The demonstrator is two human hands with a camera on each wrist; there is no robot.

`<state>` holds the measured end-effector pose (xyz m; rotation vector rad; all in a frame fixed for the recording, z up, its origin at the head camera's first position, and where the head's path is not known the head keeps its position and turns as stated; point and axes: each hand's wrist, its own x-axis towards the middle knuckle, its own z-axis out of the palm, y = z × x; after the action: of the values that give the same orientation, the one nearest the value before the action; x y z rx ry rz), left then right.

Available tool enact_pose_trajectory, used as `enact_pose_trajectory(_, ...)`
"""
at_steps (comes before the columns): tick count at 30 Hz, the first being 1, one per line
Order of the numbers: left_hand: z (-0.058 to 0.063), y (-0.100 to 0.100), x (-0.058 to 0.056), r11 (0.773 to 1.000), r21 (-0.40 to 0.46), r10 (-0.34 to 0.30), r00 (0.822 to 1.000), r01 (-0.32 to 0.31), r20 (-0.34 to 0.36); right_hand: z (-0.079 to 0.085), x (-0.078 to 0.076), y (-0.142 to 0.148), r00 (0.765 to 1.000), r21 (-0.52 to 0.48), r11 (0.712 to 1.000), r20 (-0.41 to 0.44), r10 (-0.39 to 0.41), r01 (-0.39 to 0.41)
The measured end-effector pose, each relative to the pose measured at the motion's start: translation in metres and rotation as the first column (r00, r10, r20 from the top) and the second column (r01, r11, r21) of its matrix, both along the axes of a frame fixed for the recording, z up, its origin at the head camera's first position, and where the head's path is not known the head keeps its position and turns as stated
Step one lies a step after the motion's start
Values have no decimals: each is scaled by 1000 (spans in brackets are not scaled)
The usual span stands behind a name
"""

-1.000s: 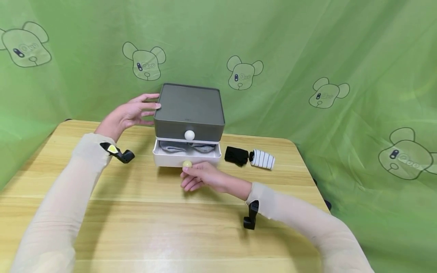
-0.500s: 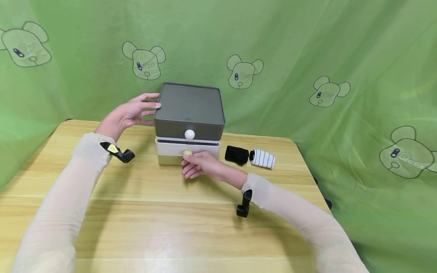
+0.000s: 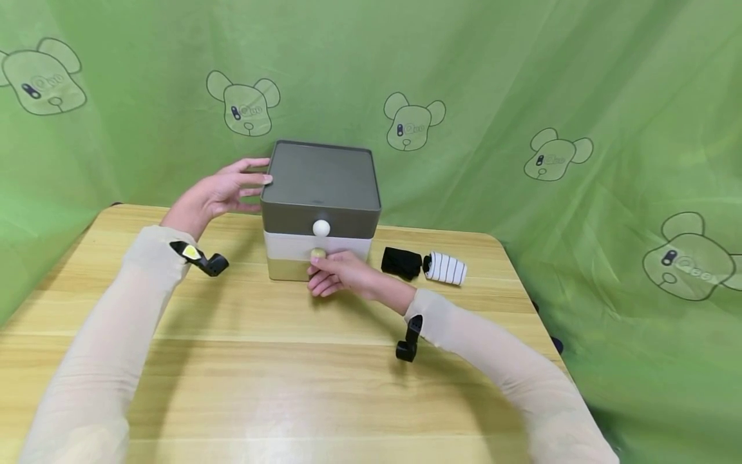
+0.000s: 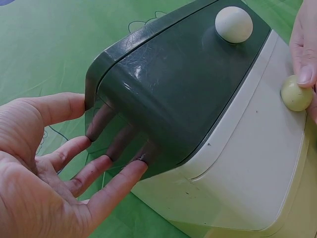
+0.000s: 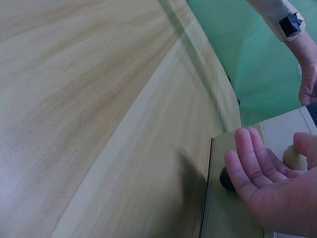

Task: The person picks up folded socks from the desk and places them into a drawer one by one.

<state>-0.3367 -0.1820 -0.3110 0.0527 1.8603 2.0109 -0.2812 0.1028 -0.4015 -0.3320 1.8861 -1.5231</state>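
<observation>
A small three-drawer box point(image 3: 322, 175) stands at the table's back, its top tier dark grey, the middle white, the bottom yellowish. All its drawers sit flush. My right hand point(image 3: 353, 276) pinches the pale yellow-green knob point(image 4: 296, 93) of the middle drawer point(image 4: 247, 148) between thumb and index finger; the other fingers hang below it. In the right wrist view, a dark knob point(image 5: 226, 179) shows behind those fingers on the bottom drawer. With spread fingers, my left hand point(image 3: 223, 191) touches the grey tier's left side, thumb at the top edge.
Right of the box, a folded black cloth bundle point(image 3: 402, 263) lies beside a rolled white one with dark stripes point(image 3: 446, 269). A white round knob point(image 3: 321, 228) juts from the top drawer. A green curtain point(image 3: 475, 96) hangs behind the wooden table point(image 3: 278, 386).
The middle drawer, pulled out with grey folded cloth showing inside, has slid back into the box. My right hand moved away from me with its knob; the left hand stayed put.
</observation>
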Motion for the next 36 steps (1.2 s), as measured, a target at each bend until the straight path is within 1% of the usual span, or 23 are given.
enact_pose_trajectory(6, -2, -1, 0, 1000, 1, -1, 1000, 1, -5, -1, 0, -2, 1000, -6, 1000, 1, -3, 3)
enact_pose_trajectory(9, -2, -1, -1, 1000, 7, 1, 1000, -1, -2, -2, 0, -2, 1000, 5, 1000, -12, -13, 13)
enact_pose_trajectory(12, -3, -2, -1, 1000, 9, 3, 1000, -3, 2, -4, 1, 0, 999, 49, 998, -48, -27, 29)
enact_pose_trajectory(15, -3, -2, -1, 1000, 11, 1, 1000, -2, 5, -7, 3, 3, 997, 127, 991, -80, -24, 34)
enact_pose_trajectory(18, -2, -3, -1, 1000, 5, -6, 1000, 6, -1, -11, 6, 6, 998, 203, 979, -56, -22, 33)
enact_pose_trajectory(21, -1, -4, -1, 1000, -6, -12, 1000, 12, -7, -18, 7, 8, 999, 230, 972, 7, -46, 43)
enact_pose_trajectory(23, -1, -4, -1, 1000, -7, -13, 1000, 13, -8, -22, 7, 9, 997, 214, 976, 52, -63, 50)
enact_pose_trajectory(26, -2, -4, -1, 1000, -4, -10, 1000, 10, -6, -29, 4, 9, 988, 159, 986, 137, -69, 47)
enact_pose_trajectory(29, -2, -3, 0, 1000, 0, -9, 1000, 9, -8, -36, 1, 9, 972, 84, 996, 228, -56, 38)
enact_pose_trajectory(31, -3, -3, -1, 1000, 4, -8, 1000, 8, -10, -41, -1, 8, 959, 33, 998, 278, -58, 51)
enact_pose_trajectory(34, -2, -2, -1, 1000, 13, -7, 1000, 8, -11, -47, -3, 7, 944, -33, 995, 319, -82, 98)
enact_pose_trajectory(36, -1, -2, -1, 1000, 18, -5, 1000, 5, -7, -50, -3, 6, 939, -58, 990, 327, -103, 128)
